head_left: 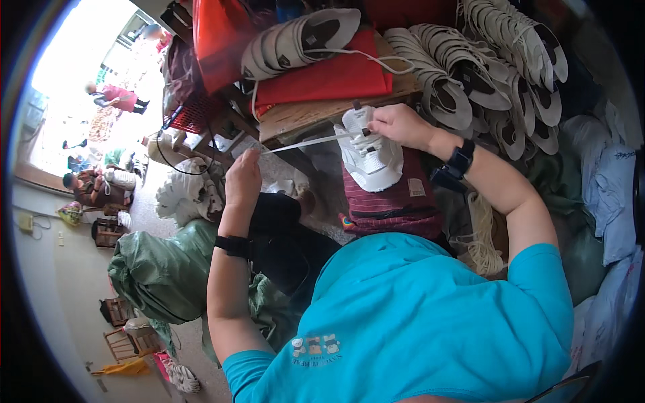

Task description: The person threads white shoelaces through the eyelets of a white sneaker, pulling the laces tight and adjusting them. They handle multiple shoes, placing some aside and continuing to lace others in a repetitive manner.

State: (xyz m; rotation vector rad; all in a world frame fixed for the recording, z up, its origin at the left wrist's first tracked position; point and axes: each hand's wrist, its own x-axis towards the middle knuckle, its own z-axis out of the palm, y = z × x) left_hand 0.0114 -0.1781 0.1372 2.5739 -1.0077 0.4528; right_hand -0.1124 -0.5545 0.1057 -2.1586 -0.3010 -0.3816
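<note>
A white shoe upper [373, 164] rests over my lap on maroon striped cloth [383, 201]. A flat white shoelace [306, 142] runs taut from its eyelets to my left hand [243, 176], which is closed on the lace's far end. My right hand [402, 126] pinches the upper near its opening, beside where the lace comes out. Its fingertips partly hide what lies beneath them, so whether lace is also caught there is unclear. Both forearms wear dark wristbands.
Ahead stands a wooden bench [302, 121] with red cloth [336, 80] and a stack of uppers [295, 47]. More nested uppers [463, 74] crowd the right. Loose laces [482, 235] hang near my right side. Green sacks [161, 275] lie left; other people [117, 97] sit farther off.
</note>
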